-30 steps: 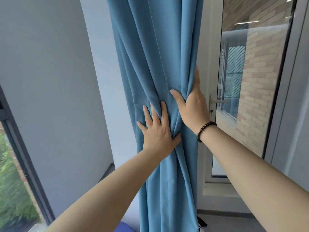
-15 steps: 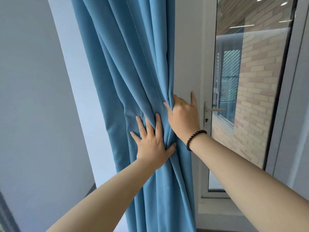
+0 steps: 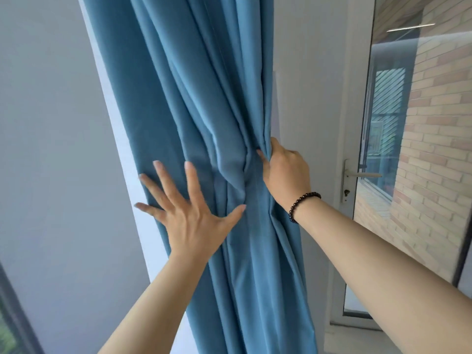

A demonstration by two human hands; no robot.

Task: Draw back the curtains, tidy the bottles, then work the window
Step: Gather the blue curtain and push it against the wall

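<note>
The curtain [image 3: 204, 123] hangs bunched at 12 o'clock, the right hand [image 3: 284, 172] pinching its edge, the left hand [image 3: 189, 215] spread flat on it, so bottles and window seemingly remain.

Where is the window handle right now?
In the head view, the window handle sits right of centre on the white frame, just right of the right hand gripping the blue curtain.

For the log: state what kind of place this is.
Probably an indoor room beside a glazed exit. A long blue fabric curtain hangs by a white-framed glass door with a metal lever handle; a brick wall stands outside.
</note>
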